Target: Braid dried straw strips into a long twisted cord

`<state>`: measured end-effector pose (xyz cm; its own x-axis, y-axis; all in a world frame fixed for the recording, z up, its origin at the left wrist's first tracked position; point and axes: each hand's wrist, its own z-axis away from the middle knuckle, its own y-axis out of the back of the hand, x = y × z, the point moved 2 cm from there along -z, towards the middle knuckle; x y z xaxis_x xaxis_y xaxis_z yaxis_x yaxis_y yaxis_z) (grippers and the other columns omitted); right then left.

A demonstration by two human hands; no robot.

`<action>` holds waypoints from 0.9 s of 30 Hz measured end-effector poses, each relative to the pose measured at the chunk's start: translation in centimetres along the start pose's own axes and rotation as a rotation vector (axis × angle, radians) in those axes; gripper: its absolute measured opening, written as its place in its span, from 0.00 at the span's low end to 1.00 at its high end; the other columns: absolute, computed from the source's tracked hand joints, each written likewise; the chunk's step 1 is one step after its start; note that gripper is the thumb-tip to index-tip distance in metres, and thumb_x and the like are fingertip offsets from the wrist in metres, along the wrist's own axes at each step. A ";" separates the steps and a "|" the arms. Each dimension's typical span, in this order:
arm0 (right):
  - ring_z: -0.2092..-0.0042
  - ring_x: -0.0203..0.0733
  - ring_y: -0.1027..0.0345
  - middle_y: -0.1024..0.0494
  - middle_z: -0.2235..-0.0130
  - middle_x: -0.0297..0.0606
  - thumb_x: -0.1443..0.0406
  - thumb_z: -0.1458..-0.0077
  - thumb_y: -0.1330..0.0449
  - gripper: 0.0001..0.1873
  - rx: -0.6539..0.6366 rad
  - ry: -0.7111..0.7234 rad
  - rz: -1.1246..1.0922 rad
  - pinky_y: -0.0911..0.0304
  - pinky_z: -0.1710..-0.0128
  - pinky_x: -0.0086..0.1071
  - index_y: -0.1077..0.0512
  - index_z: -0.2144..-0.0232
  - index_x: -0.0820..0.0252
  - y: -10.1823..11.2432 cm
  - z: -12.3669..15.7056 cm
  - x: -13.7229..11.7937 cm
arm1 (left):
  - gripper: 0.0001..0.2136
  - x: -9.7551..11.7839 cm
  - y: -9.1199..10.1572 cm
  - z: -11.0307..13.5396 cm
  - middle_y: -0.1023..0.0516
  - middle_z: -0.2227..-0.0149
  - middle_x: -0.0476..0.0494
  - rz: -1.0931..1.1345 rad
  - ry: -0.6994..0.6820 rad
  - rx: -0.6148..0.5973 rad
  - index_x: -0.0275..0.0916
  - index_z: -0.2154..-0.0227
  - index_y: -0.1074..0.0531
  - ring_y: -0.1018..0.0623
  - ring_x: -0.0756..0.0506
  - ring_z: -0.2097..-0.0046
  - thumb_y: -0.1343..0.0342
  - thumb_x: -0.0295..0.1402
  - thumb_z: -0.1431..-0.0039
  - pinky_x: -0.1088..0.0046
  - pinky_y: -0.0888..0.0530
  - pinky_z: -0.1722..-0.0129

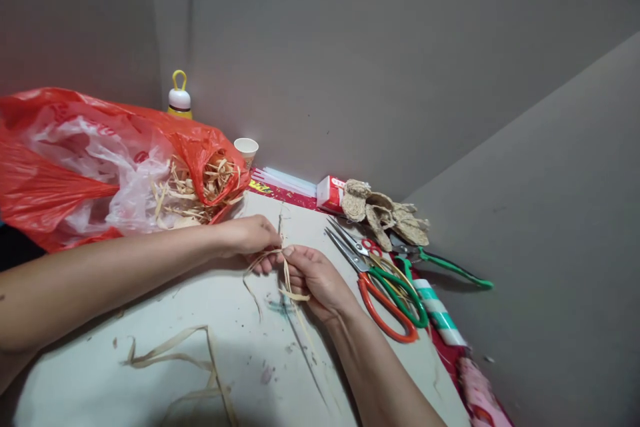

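Note:
Above the white table, my left hand [256, 239] and my right hand [317, 278] meet with their fingertips nearly touching. Both are closed in a pinch on pale, dry raffia strands [287, 275]. Loose ends of the raffia hang down from between them. A thin dark stem or wire [303, 345] runs under the hands toward the front; whether the fingers grip it too is hard to make out. On the table in front of my left forearm lies another long raffia strip [211, 353], loosely folded.
At left bulges a red plastic bag [55, 177] with dried raffia [193, 193] inside. Behind it stand a yellow-topped bottle [180, 97] and a paper cup [247, 149]. Along the right lie large scissors [387, 310], woven pieces [380, 209], green-handled pliers [453, 265] and a tape roll [440, 313].

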<state>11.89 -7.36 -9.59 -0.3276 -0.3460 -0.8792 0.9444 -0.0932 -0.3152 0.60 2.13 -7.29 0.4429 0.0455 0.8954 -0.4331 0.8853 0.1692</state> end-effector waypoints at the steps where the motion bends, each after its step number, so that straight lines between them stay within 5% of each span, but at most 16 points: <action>1: 0.83 0.23 0.68 0.53 0.86 0.19 0.59 0.55 0.37 0.14 -0.005 -0.002 0.015 0.70 0.85 0.22 0.35 0.78 0.64 0.0 0.0 -0.1 | 0.10 -0.5 -0.5 -0.1 0.33 0.82 0.50 0.067 0.027 -0.066 0.35 0.78 0.33 0.38 0.54 0.83 0.52 0.35 0.49 0.78 0.43 0.83; 6: 0.84 0.23 0.66 0.52 0.87 0.19 0.58 0.55 0.37 0.14 0.022 -0.021 0.087 0.69 0.85 0.23 0.34 0.77 0.64 0.5 0.1 -0.2 | 0.09 -0.6 -1.0 0.7 0.46 0.86 0.57 -0.047 -0.050 -0.028 0.36 0.76 0.32 0.49 0.56 0.86 0.50 0.36 0.49 0.78 0.52 0.86; 14: 0.84 0.26 0.61 0.48 0.86 0.22 0.56 0.51 0.43 0.15 0.092 0.024 0.455 0.66 0.84 0.25 0.34 0.77 0.62 1.0 -0.1 0.3 | 0.09 0.1 -0.1 0.4 0.36 0.81 0.53 -0.542 -0.193 -0.005 0.36 0.75 0.30 0.40 0.54 0.79 0.55 0.30 0.49 0.79 0.43 0.79; 23: 0.78 0.32 0.52 0.41 0.81 0.29 0.62 0.46 0.51 0.13 0.230 0.197 0.977 0.55 0.80 0.26 0.36 0.79 0.61 0.8 0.2 0.2 | 0.09 -1.3 -0.9 -0.1 0.48 0.88 0.57 -0.218 0.024 -0.115 0.38 0.78 0.36 0.49 0.55 0.86 0.53 0.36 0.48 0.78 0.50 0.86; 27: 0.75 0.34 0.45 0.34 0.79 0.34 0.66 0.46 0.52 0.12 0.314 0.269 1.248 0.52 0.75 0.27 0.35 0.79 0.60 -0.1 0.6 -0.1 | 0.07 -1.6 -1.4 -0.3 0.50 0.89 0.58 -0.122 0.018 -0.066 0.38 0.79 0.36 0.49 0.55 0.86 0.52 0.35 0.49 0.78 0.51 0.87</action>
<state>11.85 -7.87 -9.29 0.8043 -0.1641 -0.5711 0.5676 -0.0724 0.8201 0.72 0.97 -9.09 0.5033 -0.0562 0.8623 -0.3230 0.9133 0.2480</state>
